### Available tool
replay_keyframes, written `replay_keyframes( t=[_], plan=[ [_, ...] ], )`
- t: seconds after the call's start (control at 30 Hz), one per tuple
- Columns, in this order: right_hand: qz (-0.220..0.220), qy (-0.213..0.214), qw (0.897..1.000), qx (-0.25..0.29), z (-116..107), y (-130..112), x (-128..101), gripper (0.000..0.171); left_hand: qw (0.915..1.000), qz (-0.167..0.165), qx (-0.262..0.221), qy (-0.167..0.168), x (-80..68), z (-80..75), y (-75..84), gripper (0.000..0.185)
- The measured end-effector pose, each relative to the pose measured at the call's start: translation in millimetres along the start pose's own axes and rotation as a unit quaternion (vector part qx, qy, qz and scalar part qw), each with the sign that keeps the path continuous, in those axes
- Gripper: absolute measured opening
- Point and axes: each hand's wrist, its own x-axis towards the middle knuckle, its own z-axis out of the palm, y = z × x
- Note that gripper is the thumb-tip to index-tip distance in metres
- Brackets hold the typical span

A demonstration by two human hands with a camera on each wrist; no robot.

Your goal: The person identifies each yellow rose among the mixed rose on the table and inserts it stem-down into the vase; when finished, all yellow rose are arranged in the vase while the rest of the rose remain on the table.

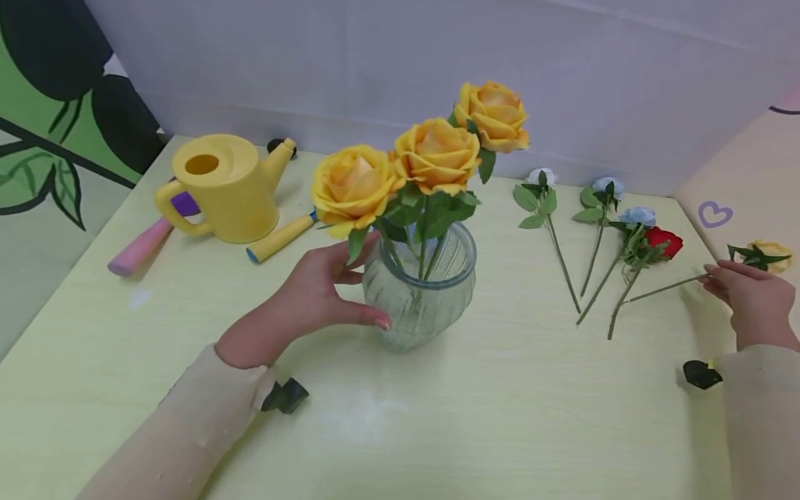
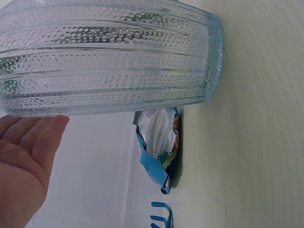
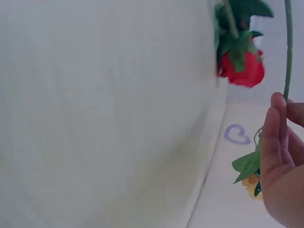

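A ribbed glass vase stands mid-table with three yellow roses in it. My left hand grips its left side, thumb across the front and fingers behind. The left wrist view shows the vase wall close above my palm. Another yellow rose lies at the table's right edge, its stem pointing left. My right hand pinches that stem near the bloom. In the right wrist view the fingers hold the green stem beside a red rose.
Three pale roses and the red rose lie right of the vase. A yellow watering can, a pink-handled tool and a yellow-handled tool sit at the back left. A wall runs behind the table.
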Motion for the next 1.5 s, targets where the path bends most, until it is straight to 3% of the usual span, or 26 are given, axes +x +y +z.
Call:
replay_keyframes(
  t=[0.27,0.53,0.73,0.83,0.97,1.13,1.33,1.5],
  plan=[
    [-0.04,-0.002,0.996,0.084,28,-25,-19,0.037,0.9999,0.014,0.003,0.007,0.0,0.9,-0.5,0.088],
    [-0.1,-0.044,0.981,0.161,65,-51,-48,0.042,0.9998,0.017,0.005,0.007,0.7,0.9,-1.5,0.088],
    [-0.14,-0.11,0.953,0.244,105,-75,-90,0.038,0.9997,0.021,0.004,0.007,1.4,0.8,-1.5,0.088],
    [-0.17,-0.145,0.933,0.282,125,-86,-115,0.034,0.9997,0.024,0.001,0.006,2.0,0.7,-1.1,0.088],
    [-0.227,-0.186,0.906,0.306,149,-95,-148,0.032,0.9997,0.023,0.004,0.004,2.7,0.6,-0.6,0.088],
    [-0.274,-0.202,0.883,0.325,175,-100,-180,0.033,0.9998,0.02,0.004,0.002,2.9,0.6,-0.8,0.088],
    [-0.295,-0.216,0.868,0.337,197,-101,-205,0.036,0.9996,0.028,0.008,0.006,2.4,0.4,-1.4,0.088],
    [-0.311,-0.226,0.865,0.323,210,-95,-218,0.034,0.9994,0.034,0.006,0.006,2.0,1.0,-2.2,0.088]
  ],
)
